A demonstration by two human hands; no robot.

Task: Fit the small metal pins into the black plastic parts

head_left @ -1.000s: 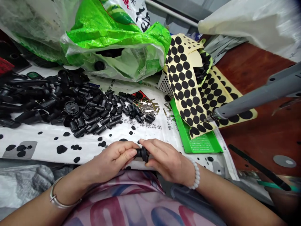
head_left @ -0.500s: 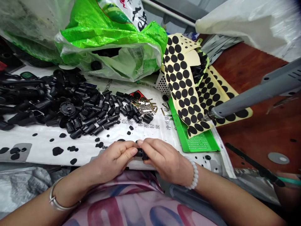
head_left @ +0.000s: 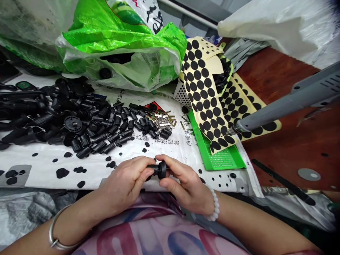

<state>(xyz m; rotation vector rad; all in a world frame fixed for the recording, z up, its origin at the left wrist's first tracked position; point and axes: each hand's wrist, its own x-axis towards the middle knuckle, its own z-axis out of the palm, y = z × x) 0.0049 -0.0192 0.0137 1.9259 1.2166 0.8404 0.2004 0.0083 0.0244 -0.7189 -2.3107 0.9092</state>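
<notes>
My left hand [head_left: 127,180] and my right hand [head_left: 183,182] meet at the table's near edge, both pinched on one small black plastic part [head_left: 159,169] with a round flange. The left fingers grip its stem end, the right fingers its flanged end. A heap of similar black plastic parts [head_left: 79,120] lies on the white printed sheet [head_left: 92,166] to the upper left. A few small metal pieces [head_left: 166,120] sit at the heap's right end.
A green plastic bag [head_left: 119,46] stands behind the heap. Yellow backing sheets with black round pads [head_left: 204,95] drape over a green tray [head_left: 220,159] and a basket. A grey electric screwdriver [head_left: 287,102] reaches in from the right over the brown tabletop [head_left: 292,141].
The part between my fingers has been turned so its round flange now shows upright. My hands stay together at the same place while the view drifted slightly.
</notes>
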